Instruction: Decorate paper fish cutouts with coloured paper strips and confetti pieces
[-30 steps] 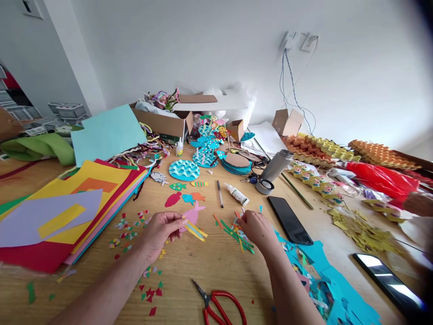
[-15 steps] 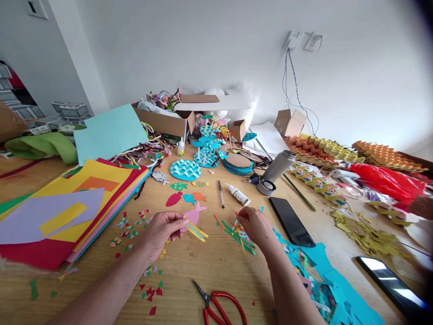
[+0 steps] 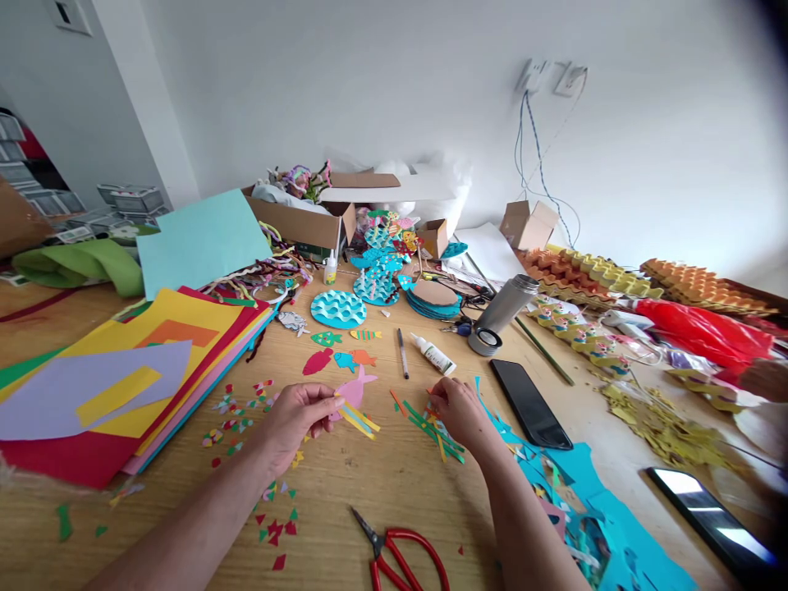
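My left hand [image 3: 294,417] pinches a pink paper fish [image 3: 355,390] with yellow and blue strips stuck across it, held just above the wooden table [image 3: 382,484]. My right hand [image 3: 459,408] rests over a small pile of green, orange and yellow paper strips [image 3: 434,427], fingers curled together on them; what they pinch is too small to name. Small finished paper fish [image 3: 338,359] lie just beyond. A white glue bottle [image 3: 432,353] and a pen [image 3: 401,352] lie past the strips.
Red-handled scissors [image 3: 400,554] lie near the front edge. A stack of coloured paper sheets [image 3: 123,377] fills the left. A black phone [image 3: 530,402], a metal flask [image 3: 501,310] and blue paper offcuts [image 3: 591,509] are to the right. Cardboard boxes and egg trays stand at the back.
My right hand has shifted slightly left over the strip pile. The left hand with the pink fish has stayed put.
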{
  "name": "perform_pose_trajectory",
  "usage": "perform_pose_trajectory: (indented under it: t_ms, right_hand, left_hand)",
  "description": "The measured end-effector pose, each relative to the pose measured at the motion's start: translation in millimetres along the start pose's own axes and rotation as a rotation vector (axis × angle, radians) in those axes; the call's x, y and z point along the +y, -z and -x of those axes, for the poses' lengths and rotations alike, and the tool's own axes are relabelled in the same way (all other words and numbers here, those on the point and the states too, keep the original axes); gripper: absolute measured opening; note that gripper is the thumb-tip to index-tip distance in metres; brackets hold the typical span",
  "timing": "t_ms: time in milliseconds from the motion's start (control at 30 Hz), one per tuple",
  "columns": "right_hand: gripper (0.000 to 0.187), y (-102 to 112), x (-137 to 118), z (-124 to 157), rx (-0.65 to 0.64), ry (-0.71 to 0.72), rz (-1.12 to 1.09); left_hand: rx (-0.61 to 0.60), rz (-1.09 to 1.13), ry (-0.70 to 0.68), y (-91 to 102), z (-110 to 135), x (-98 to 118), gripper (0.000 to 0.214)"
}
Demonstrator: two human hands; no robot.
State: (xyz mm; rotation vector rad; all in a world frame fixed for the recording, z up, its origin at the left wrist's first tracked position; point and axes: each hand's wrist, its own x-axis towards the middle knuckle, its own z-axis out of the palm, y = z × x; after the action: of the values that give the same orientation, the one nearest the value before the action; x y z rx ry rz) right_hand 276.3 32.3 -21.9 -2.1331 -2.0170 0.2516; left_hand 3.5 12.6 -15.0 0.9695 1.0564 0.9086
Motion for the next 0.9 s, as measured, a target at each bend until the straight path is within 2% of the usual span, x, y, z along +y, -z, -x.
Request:
perform_pose_trajectory:
  t_ms: [267, 600, 900]
  right_hand:
    - [0.016, 15.2, 15.2, -3.7, 0.055, -0.072, -0.022]
    - [0.010, 11.1, 9.5, 2.6, -0.054, -0.060, 0.029]
    - [0.016, 8.3, 10.0, 2.6, -0.106, -0.044, 0.010]
  left_hand:
    - [0.009, 0.010, 0.027, -1.1, 0.2, 0.9, 0.029]
    - [-0.022, 0.008, 0.016, 3.2, -1.8, -5.9, 0.027]
    - [-0.020, 0.007, 0.014, 3.2, -3.0, -5.4, 0.028]
